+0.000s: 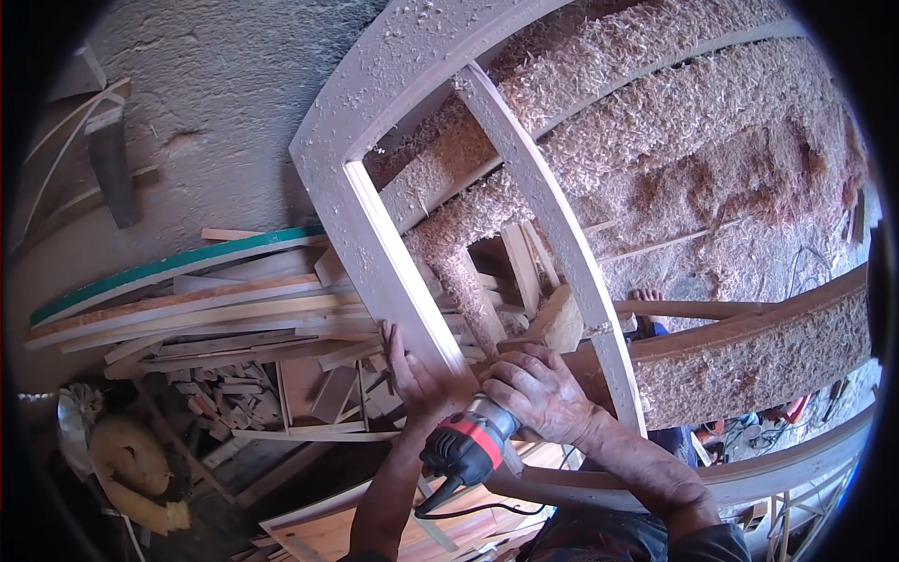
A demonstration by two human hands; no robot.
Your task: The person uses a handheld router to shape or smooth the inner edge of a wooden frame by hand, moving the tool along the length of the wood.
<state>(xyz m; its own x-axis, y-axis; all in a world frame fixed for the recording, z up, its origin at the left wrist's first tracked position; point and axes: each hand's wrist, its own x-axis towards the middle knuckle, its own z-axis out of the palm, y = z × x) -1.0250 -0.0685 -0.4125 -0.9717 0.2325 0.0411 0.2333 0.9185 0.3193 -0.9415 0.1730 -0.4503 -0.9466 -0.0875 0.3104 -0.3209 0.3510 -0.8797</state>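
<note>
My right hand (536,386) is wrapped around the silver front of a corded router (471,438) with a black and red body. The tool lies tilted over the near end of a pale curved wooden frame (361,245); its bit is hidden under the hand. My left hand (417,379) rests along the frame's outer edge, close to the router, with its fingers stretched out flat against the wood. A bright stepped groove runs along the inner edge of that left side piece. A curved bar (552,215) spans the frame on the right. Shavings dot the frame's far end.
Thick curved beams (674,103) under heaps of shavings fill the right side. Long strips and a green-edged board (178,272) lie at left, above a pile of offcuts (234,398). The router's black cord (496,509) loops near my body. Someone's foot (646,295) shows beyond the frame.
</note>
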